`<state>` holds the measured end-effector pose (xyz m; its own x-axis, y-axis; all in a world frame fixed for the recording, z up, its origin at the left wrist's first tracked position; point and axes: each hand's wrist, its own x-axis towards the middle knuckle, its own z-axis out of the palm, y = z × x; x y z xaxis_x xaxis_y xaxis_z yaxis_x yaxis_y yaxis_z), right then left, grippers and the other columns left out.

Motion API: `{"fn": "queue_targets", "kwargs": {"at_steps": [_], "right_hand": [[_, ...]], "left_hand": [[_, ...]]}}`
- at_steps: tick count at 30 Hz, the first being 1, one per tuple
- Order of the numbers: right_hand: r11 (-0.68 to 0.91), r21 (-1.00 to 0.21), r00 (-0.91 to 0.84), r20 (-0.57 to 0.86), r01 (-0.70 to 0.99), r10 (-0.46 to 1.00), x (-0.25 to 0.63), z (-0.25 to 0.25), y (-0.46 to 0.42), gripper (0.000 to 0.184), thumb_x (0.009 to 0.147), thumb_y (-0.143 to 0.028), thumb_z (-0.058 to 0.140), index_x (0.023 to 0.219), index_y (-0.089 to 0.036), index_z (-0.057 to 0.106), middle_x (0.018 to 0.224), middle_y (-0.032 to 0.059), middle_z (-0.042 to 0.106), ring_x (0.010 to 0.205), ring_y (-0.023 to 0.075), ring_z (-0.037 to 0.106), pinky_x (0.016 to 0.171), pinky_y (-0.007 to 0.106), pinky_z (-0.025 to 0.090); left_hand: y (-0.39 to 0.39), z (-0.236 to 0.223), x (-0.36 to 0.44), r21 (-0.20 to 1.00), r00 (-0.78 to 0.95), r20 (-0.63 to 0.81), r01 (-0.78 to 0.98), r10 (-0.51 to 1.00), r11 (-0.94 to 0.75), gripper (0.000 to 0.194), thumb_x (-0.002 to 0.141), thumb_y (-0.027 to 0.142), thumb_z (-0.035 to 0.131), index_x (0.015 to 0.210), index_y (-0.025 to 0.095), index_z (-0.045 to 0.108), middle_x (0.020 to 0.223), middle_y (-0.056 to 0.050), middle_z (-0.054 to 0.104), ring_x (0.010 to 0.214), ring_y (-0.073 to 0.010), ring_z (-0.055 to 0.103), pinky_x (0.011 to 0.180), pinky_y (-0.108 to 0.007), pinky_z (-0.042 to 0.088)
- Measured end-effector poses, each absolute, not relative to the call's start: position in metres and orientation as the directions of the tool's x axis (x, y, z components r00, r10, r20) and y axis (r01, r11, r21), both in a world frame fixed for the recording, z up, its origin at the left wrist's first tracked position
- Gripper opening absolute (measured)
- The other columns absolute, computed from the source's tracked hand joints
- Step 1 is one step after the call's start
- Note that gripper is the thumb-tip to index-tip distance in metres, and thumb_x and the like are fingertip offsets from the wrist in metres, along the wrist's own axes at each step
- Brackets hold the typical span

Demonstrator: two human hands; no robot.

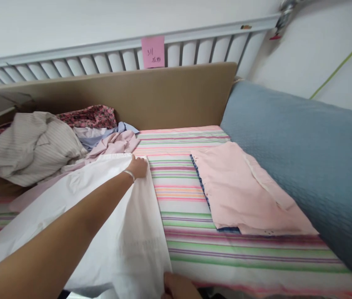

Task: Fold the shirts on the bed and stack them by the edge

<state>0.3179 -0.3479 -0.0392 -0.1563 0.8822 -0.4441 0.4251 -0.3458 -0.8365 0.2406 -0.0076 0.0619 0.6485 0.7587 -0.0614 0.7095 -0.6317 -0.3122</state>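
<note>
Left hand [139,167]: grip closed on white cloth [141,232], far corner; right hand [180,286]: grip pinched at near edge.

- 1 white radiator [190,53] along the wall [101,18]
- 1 pink note [153,52] against the radiator
- 1 brown board [179,95] below the note
- blue quilted fabric [306,141] at right

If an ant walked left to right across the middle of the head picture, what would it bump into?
Stripy crumpled cloth, white cloth, left hand on its edge, pink cloth, blue quilted cover.
</note>
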Motion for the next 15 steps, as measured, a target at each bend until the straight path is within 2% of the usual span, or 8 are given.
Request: {"fn": "queue_targets", "kwargs": {"at_steps": [2,4,6,7,9,11,15], "right_hand": [[-0.36,-0.814,-0.108,-0.452,0.456,0.885,0.321,-0.029,-0.349,0.022,0.062,-0.018,0.05,0.072,-0.025,0.068,0.074,0.0008,0.068,0.072,0.0176,0.058,0.066,0.026,0.036],[-0.371,-0.793,-0.084,-0.464,0.483,0.882,0.32,-0.015,-0.348,0.018,0.062,-0.017,0.051,0.069,-0.025,0.066,0.074,0.0018,0.068,0.072,0.018,0.057,0.067,0.027,0.036],[-0.384,-0.741,-0.04,-0.483,0.552,0.875,0.318,-0.002,-0.347,0.014,0.064,-0.017,0.051,0.065,-0.024,0.064,0.074,0.0042,0.067,0.073,0.0193,0.056,0.067,0.029,0.035],[-0.38,-0.711,-0.019,-0.484,0.592,0.875,0.316,0.003,-0.346,0.013,0.065,-0.018,0.051,0.063,-0.023,0.063,0.074,0.0054,0.066,0.073,0.02,0.055,0.067,0.03,0.035],[-0.354,-0.671,-0.002,-0.468,0.651,0.884,0.314,0.008,-0.345,0.013,0.066,-0.016,0.049,0.059,-0.021,0.058,0.072,0.0062,0.064,0.071,0.0198,0.054,0.065,0.031,0.034],[-0.34,-0.679,-0.004,-0.45,0.651,0.893,0.311,0.006,-0.345,0.014,0.066,-0.014,0.047,0.054,-0.02,0.053,0.064,0.004,0.061,0.066,0.0173,0.052,0.063,0.029,0.034],[-0.488,-0.704,0.009,-0.565,0.515,0.825,0.31,-0.001,-0.345,0.008,0.066,-0.02,0.05,0.058,-0.021,0.05,0.053,-0.0006,0.052,0.054,0.0147,0.052,0.054,0.027,0.039]], "left_hand": [[-0.022,0.065,0.236,-0.279,0.627,0.008,0.749,0.779,-0.601,0.045,0.084,0.02,0.045,0.128,0.008,0.047,0.129,-0.022,0.051,0.12,-0.0351,0.045,0.102,-0.059,0.02],[-0.051,0.066,0.223,-0.198,0.626,0.116,0.776,0.771,-0.599,0.052,0.088,0.025,0.043,0.138,0.012,0.035,0.144,-0.019,0.036,0.133,-0.0333,0.03,0.106,-0.056,0.019],[-0.096,0.065,0.199,-0.071,0.639,0.224,0.764,0.736,-0.642,0.053,0.091,0.032,0.041,0.14,0.014,0.033,0.149,-0.016,0.03,0.138,-0.0292,0.023,0.109,-0.051,0.02],[-0.123,0.062,0.185,-0.015,0.656,0.251,0.738,0.712,-0.675,0.053,0.092,0.035,0.039,0.14,0.014,0.033,0.149,-0.015,0.032,0.138,-0.0279,0.024,0.11,-0.049,0.02],[-0.181,0.054,0.154,0.055,0.69,0.247,0.691,0.68,-0.721,0.055,0.093,0.042,0.037,0.141,0.016,0.031,0.148,-0.013,0.033,0.138,-0.0254,0.025,0.112,-0.047,0.022],[-0.233,0.042,0.127,0.112,0.704,0.221,0.669,0.675,-0.734,0.062,0.092,0.045,0.039,0.146,0.02,0.021,0.149,-0.011,0.032,0.139,-0.025,0.024,0.112,-0.046,0.023],[-0.286,0.017,0.105,0.154,0.732,0.13,0.651,0.669,-0.743,0.07,0.087,0.053,0.045,0.147,0.028,0.018,0.153,-0.01,0.024,0.14,-0.0305,0.017,0.112,-0.054,0.02]]}}
